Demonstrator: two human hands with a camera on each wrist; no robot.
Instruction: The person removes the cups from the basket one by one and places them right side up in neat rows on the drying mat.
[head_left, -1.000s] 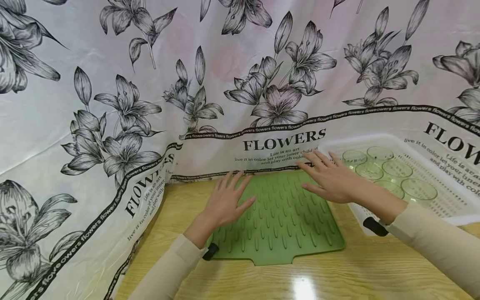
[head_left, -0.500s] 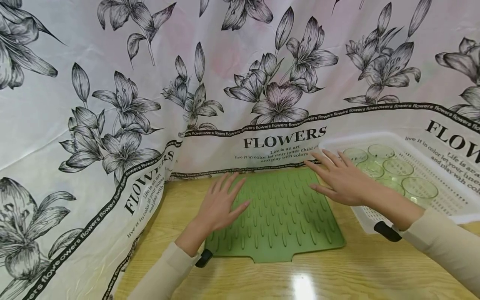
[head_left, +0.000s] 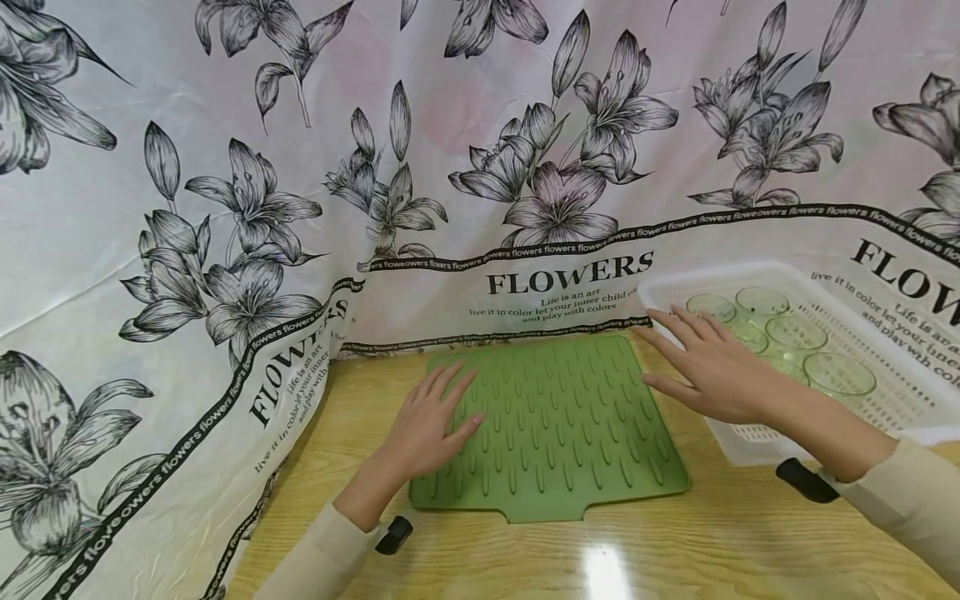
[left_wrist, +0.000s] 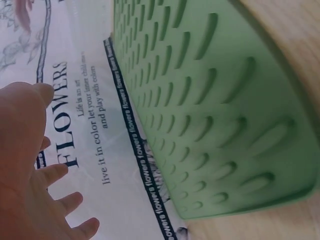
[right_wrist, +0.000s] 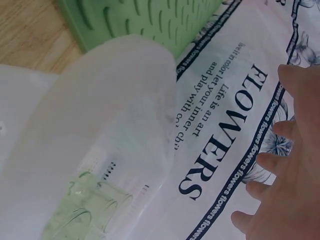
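A green ridged mat [head_left: 555, 425] with a tab on its front edge lies on the wooden table. Over its left part is my left hand [head_left: 423, 425], fingers spread and holding nothing; the left wrist view shows that hand [left_wrist: 30, 170] raised, with the mat [left_wrist: 200, 110] beside it. My right hand [head_left: 716, 371] is between the mat's right edge and the white basket, fingers extended and empty. In the right wrist view the hand [right_wrist: 285, 175] is apart from the basket [right_wrist: 100, 100].
At the right, a white perforated basket [head_left: 757, 446] holds several clear green-tinted glasses [head_left: 838, 373]. A white sheet with black flower prints [head_left: 420, 300] hangs behind the table [head_left: 480, 558] and along its left side.
Both hands have moved apart: my left hand slightly left and down, my right hand to the right, toward the basket. The mat and glasses look unmoved on the table.
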